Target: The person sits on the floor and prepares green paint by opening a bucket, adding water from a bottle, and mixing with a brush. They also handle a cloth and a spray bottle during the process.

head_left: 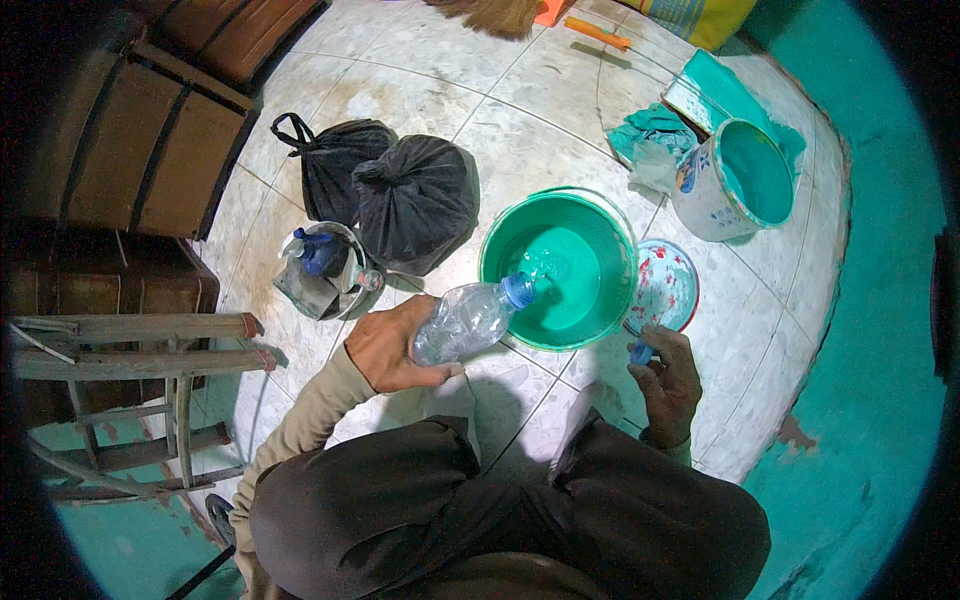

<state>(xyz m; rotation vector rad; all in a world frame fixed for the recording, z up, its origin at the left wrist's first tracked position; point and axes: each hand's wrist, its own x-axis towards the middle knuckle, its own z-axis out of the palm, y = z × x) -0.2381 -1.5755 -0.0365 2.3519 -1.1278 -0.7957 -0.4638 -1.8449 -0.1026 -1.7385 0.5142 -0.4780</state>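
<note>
My left hand (388, 345) is wrapped around a clear plastic bottle (462, 325), which tilts with its blue-ringed mouth over the rim of a bucket (484, 262). Green paint (590, 295) lies in the bucket, with a pale, bubbly patch in front of the bottle's mouth. To the right of the bucket, my right hand (668, 385) pinches a small blue bottle cap (641, 353). Just beyond that hand, a round lid (668, 280) with red smears lies on the floor beside the bucket.
Two tied black bags (420, 200) and a small tub of odds and ends (345, 300) stand left of the bucket. A wooden ladder (140, 328) lies farther left. At the right are a paint-stained pail (705, 195), crumpled plastic (650, 135) and a paint roller (598, 33).
</note>
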